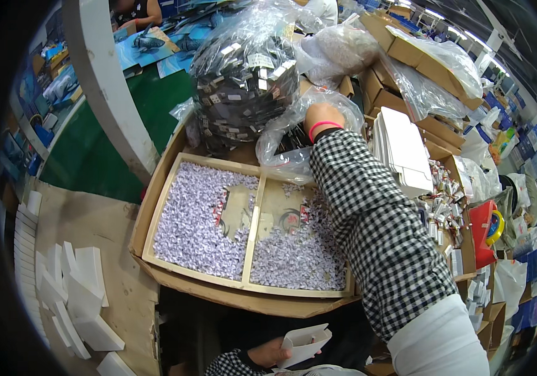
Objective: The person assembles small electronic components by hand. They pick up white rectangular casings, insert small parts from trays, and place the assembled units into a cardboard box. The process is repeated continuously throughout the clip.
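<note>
Near the lower edge, my left hand [268, 353] is closed around a small white box [311, 352] with its flap open. Something small shows inside the box, too small to name. My right arm, in a black-and-white checked sleeve, stretches forward over the tray. At its end my right hand [325, 115] reaches into an open clear plastic bag [279, 170] holding dark, thin items. The fingers of that hand point down and are hidden. Behind the bag stands a larger clear bag [243, 94] full of black cables with light-coloured ends.
A two-part wooden tray [251, 232] in a cardboard box holds many tiny whitish pieces. White boxes [83, 294] lie on the brown board at left. Flat white boxes [401, 150] are stacked right of my arm, beside small metallic parts [441, 200]. A pale post [105, 81] rises behind.
</note>
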### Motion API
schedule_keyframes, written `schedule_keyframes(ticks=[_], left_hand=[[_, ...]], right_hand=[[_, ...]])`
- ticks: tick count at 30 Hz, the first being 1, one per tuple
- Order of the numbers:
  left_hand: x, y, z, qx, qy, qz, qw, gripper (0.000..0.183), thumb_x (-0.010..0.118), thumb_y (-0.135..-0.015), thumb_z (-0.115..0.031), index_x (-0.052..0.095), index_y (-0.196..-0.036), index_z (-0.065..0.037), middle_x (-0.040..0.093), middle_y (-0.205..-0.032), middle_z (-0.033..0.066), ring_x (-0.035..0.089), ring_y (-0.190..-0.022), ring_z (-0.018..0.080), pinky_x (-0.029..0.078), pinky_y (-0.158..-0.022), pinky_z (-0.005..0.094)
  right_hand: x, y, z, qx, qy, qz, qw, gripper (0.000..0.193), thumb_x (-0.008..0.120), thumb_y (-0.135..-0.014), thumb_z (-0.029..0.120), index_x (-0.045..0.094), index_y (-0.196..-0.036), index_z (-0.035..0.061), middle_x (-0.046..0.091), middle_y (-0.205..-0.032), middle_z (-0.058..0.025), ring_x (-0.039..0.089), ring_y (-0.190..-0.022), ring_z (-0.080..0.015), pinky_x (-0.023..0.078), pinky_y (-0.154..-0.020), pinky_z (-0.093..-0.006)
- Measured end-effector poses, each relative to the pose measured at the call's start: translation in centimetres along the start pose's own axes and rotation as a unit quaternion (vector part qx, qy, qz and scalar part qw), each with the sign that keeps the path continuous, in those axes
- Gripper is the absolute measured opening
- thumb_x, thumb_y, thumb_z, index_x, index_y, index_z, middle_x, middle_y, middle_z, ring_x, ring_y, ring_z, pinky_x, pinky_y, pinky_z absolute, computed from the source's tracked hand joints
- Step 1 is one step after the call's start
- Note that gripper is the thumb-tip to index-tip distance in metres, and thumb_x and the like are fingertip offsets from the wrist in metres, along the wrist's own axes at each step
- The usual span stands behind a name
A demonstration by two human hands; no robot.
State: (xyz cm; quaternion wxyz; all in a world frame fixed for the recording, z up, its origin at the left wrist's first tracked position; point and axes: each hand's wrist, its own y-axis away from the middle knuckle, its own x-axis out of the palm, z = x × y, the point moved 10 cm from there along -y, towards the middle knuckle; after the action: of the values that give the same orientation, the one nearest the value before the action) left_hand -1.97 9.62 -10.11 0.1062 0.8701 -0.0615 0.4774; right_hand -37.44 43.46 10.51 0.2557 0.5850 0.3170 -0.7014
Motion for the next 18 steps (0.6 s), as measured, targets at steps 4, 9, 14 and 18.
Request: schedule_keyframes(ticks=[4, 9, 14, 18], left_hand=[[0.3, 0.3, -0.3, -0.012, 0.009, -0.004, 1.000, 0.110, 0.062, -0.070, -0.070, 0.020, -0.143, 0.001, 0.044, -0.133, 0.0150, 0.042, -0.126, 0.0227, 0.029, -0.107, 0.0357], [0.1, 0.4, -0.4, 0.012, 0.026, -0.011, 1.000, 0.106, 0.062, -0.073, -0.067, 0.021, -0.142, 0.000, 0.044, -0.133, 0.0162, 0.042, -0.125, 0.0240, 0.031, -0.106, 0.0364], [0.1, 0.1, 0.6, -0.005, 0.029, 0.000, 1.000, 0.105, 0.062, -0.072, -0.068, 0.022, -0.142, -0.001, 0.044, -0.133, 0.0179, 0.043, -0.125, 0.0252, 0.032, -0.106, 0.0375], [1.1, 0.1, -0.1, 0.003, 0.019, 0.002, 1.000, 0.107, 0.063, -0.071, -0.068, 0.022, -0.142, 0.000, 0.045, -0.132, 0.0182, 0.044, -0.123, 0.0252, 0.034, -0.105, 0.0371]], right_hand=[[0.4, -0.2, 0.2, -0.014, 0.019, 0.035, 0.999, 0.032, 0.053, -0.085, 0.027, 0.068, -0.105, 0.0074, 0.064, -0.109, -0.0158, 0.062, -0.102, -0.0308, 0.049, -0.087, -0.0385], [-1.7, 1.9, 1.3, -0.115, 0.043, 0.214, 0.969, 0.043, 0.061, -0.077, 0.043, 0.070, -0.081, 0.0010, 0.067, -0.073, -0.0111, 0.063, -0.062, -0.0202, 0.050, -0.060, -0.0331], [-5.9, 5.6, 1.0, -0.140, 0.019, 0.294, 0.945, 0.033, 0.061, -0.076, 0.031, 0.064, -0.072, -0.0009, 0.058, -0.060, -0.0057, 0.055, -0.050, -0.0134, 0.045, -0.046, -0.0260], [-9.7, 10.1, 0.9, -0.193, -0.070, 0.281, 0.938, 0.025, 0.057, -0.081, 0.021, 0.062, -0.095, 0.0006, 0.061, -0.066, -0.0054, 0.058, -0.055, -0.0110, 0.049, -0.051, -0.0256]])
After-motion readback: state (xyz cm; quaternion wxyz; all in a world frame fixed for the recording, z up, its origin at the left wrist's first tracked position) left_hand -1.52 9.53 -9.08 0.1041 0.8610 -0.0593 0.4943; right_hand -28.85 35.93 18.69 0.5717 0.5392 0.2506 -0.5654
